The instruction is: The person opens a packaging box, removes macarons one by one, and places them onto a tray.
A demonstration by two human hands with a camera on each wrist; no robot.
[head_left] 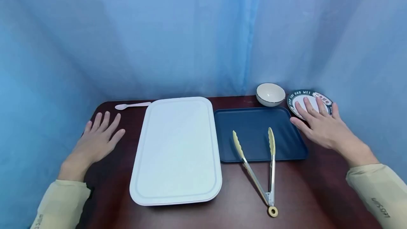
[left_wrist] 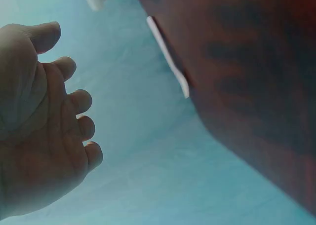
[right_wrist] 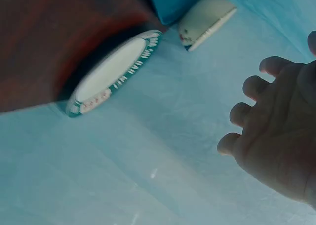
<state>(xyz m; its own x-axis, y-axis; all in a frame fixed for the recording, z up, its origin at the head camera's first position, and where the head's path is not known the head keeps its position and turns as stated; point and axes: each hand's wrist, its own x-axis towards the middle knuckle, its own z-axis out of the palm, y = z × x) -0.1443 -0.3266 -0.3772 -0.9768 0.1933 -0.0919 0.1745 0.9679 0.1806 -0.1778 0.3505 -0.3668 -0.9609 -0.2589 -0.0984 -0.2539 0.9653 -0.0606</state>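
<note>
My left hand (head_left: 96, 140) is held over the left side of the dark table, fingers spread and holding nothing. A pale spoon (head_left: 133, 105) lies just beyond its fingertips. On the other side, my right hand (head_left: 324, 126) hovers with spread fingers in front of a green-rimmed plate (head_left: 299, 98), hiding part of it in the head view. In the right wrist view that hand (right_wrist: 279, 131) is apart from the plate (right_wrist: 116, 69). Tongs (head_left: 270, 197) with cream tips stand spread, their tips over a dark blue tray (head_left: 254, 119). Left of the tray is a white lidded box (head_left: 178, 151).
A white bowl (head_left: 270, 94) sits behind the blue tray, close to the plate. Blue curtains (head_left: 178, 38) hang right behind the table (head_left: 232, 193) and along both sides. The spoon's handle end meets the white box's far left corner.
</note>
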